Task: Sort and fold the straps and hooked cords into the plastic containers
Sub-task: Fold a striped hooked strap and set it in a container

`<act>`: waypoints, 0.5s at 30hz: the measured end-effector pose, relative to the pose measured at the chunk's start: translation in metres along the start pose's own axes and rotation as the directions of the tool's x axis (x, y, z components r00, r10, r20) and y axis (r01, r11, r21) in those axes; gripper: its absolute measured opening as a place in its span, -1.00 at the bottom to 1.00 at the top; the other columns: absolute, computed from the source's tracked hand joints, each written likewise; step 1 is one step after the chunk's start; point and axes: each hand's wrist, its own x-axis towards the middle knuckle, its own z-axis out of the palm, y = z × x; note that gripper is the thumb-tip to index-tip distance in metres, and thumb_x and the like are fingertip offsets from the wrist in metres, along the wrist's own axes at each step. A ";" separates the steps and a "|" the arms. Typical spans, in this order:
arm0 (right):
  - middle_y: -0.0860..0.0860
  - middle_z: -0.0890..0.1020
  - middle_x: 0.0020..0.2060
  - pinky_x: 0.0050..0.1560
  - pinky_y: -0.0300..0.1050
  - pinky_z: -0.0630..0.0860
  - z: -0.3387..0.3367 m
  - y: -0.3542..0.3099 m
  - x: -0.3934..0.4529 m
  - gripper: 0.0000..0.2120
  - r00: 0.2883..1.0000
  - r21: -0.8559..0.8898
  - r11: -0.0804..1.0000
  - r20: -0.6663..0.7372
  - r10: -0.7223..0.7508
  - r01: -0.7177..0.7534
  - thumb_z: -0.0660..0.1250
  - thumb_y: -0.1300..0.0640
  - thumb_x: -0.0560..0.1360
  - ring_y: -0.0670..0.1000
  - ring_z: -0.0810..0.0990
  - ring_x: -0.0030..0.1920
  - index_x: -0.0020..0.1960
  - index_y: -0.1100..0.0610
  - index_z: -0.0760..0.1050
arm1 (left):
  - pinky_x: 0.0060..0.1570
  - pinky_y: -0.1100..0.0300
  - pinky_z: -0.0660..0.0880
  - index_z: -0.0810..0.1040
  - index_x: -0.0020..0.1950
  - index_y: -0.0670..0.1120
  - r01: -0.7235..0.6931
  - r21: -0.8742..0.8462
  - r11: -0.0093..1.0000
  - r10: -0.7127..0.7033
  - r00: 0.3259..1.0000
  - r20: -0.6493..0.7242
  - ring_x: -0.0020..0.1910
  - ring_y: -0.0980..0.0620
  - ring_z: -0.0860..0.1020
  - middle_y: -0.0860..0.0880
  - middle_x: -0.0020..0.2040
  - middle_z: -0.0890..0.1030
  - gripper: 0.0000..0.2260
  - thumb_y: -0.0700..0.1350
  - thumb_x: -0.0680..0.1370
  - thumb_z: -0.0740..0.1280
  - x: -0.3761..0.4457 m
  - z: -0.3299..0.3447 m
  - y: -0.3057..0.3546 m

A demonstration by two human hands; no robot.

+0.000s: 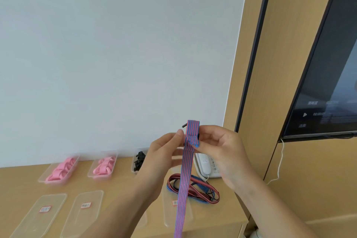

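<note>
On the light wooden desk (23, 177), four clear plastic lids (45, 212) lie at six o'clock and three clear tubs at nine o'clock: two hold pink straps (61, 170), one black hooks (139, 160). Both hands, left (164, 152) and right (222, 150), pinch one blue-and-red striped flat strap (185, 179), raised at centre.

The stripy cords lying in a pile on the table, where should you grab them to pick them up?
Probably from above, at the bunched middle of the striped cord pile, where the loops cross, so that they lift together. The loops lie flat on the table, so a side approach would likely catch only one strand. Both the left hand and the right hand currently hold the striped strap.
</note>
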 end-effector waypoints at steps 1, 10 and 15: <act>0.13 0.75 -0.16 -0.06 -0.13 0.65 0.000 -0.001 0.001 -0.77 1.000 0.024 1.000 -0.026 -0.017 0.018 0.50 0.43 0.36 0.05 0.73 -0.13 -0.09 0.15 0.71 | -0.02 0.12 0.58 0.70 0.09 -0.20 0.040 0.017 0.999 -0.040 0.999 -0.006 -0.06 -0.05 0.68 -0.11 0.01 0.75 -0.63 0.06 0.68 0.24 -0.001 0.000 -0.002; -0.02 0.74 -0.19 -0.07 -0.25 0.58 -0.006 0.019 -0.004 -0.59 0.963 -0.272 0.929 -0.027 -0.269 0.252 0.46 0.51 0.38 -0.01 0.73 -0.12 -0.18 -0.02 0.72 | -0.01 -0.03 0.61 0.75 -0.20 -0.14 0.199 -0.075 0.977 -0.199 0.980 0.006 -0.24 -0.09 0.68 -0.19 -0.16 0.72 -0.63 0.06 0.64 0.33 -0.001 -0.004 0.005; -0.09 0.72 -0.12 0.01 -0.12 0.63 -0.012 0.034 -0.007 -0.74 0.851 -0.413 0.769 0.028 -0.524 0.488 0.51 0.39 0.35 -0.03 0.73 -0.03 -0.16 0.03 0.68 | 0.06 -0.05 0.64 0.75 -0.04 -0.21 0.183 -0.153 0.971 -0.175 0.982 0.065 -0.12 -0.13 0.72 -0.23 -0.07 0.73 -0.76 -0.07 0.58 0.38 0.001 -0.009 0.007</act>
